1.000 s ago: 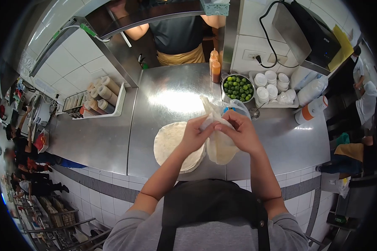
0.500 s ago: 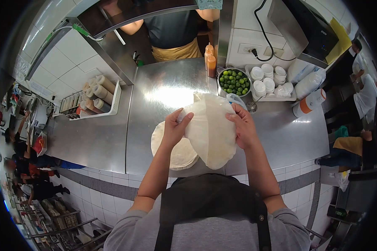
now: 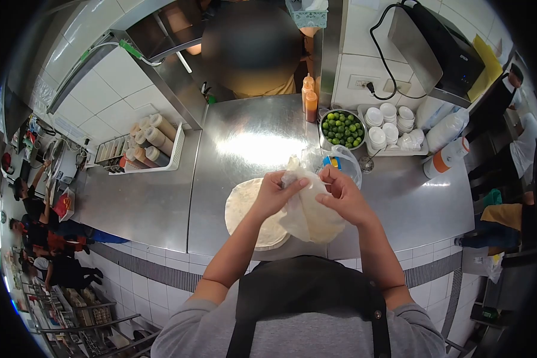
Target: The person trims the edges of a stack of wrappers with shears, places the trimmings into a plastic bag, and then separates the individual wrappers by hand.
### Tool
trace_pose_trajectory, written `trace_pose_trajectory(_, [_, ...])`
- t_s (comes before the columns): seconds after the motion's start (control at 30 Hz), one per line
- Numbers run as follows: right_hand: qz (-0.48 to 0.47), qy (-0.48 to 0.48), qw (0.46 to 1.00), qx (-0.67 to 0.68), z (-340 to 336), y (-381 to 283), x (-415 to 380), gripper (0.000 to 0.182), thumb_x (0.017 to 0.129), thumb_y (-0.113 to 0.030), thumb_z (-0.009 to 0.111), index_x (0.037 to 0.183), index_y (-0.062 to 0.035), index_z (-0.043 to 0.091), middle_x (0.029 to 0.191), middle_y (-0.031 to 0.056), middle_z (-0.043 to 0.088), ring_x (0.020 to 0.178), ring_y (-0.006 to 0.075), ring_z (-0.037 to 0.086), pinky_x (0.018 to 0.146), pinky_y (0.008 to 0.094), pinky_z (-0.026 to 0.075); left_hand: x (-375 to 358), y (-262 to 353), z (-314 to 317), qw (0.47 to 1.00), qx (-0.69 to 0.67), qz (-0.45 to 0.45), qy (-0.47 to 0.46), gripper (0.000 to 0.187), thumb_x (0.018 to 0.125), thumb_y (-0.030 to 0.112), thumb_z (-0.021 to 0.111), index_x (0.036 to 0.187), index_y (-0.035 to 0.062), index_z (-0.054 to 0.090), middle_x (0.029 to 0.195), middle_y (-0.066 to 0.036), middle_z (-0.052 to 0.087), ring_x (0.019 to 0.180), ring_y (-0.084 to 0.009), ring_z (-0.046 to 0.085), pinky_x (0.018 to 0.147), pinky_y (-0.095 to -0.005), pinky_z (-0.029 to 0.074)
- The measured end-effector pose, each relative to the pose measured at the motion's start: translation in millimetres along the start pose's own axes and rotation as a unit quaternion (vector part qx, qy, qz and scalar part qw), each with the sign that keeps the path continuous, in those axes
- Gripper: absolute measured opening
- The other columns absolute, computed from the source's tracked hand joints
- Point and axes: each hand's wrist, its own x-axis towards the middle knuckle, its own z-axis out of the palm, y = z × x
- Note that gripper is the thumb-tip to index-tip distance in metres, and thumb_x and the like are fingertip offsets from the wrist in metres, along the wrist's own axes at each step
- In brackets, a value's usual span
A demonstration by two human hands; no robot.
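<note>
Both my hands hold a pale, floppy tortilla point(image 3: 307, 216) above the steel counter point(image 3: 250, 143). My left hand point(image 3: 274, 192) pinches its upper left edge. My right hand point(image 3: 342, 194) grips the upper right part, fingers curled over it. The tortilla hangs bunched and folded between them. Under it and to the left, a stack of flat tortillas point(image 3: 244, 212) lies on the counter. A clear plastic bag point(image 3: 340, 161) sits just behind my hands.
A metal bowl of limes point(image 3: 342, 127), orange sauce bottles point(image 3: 309, 101), a tray of small white cups point(image 3: 391, 122) and white squeeze bottles point(image 3: 444, 156) stand at the back right. A white rack of wrapped rolls point(image 3: 149, 146) sits at left. A person in an apron point(image 3: 253, 53) stands beyond the counter.
The tortilla was spread wide between my hands half a second ago; now my hands have come closer together and it hangs gathered and folded.
</note>
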Motion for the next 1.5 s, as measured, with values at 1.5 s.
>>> trace_pose_trajectory(1.5, [0.001, 0.011, 0.949, -0.316, 18.8, -11.8, 2.3, 0.013, 0.077, -0.007, 0.068, 0.084, 0.0026, 0.062, 0.066, 0.0109, 0.058, 0.060, 0.0176, 0.054, 0.058, 0.0334, 0.042, -8.6, 5.3, -17.8, 0.993, 0.077, -0.006, -0.084, 0.022, 0.081, 0.009, 0.079, 0.076, 0.0027, 0.059, 0.069, 0.002, 0.060, 0.068, -0.0046, 0.063, 0.059, -0.0222, 0.049])
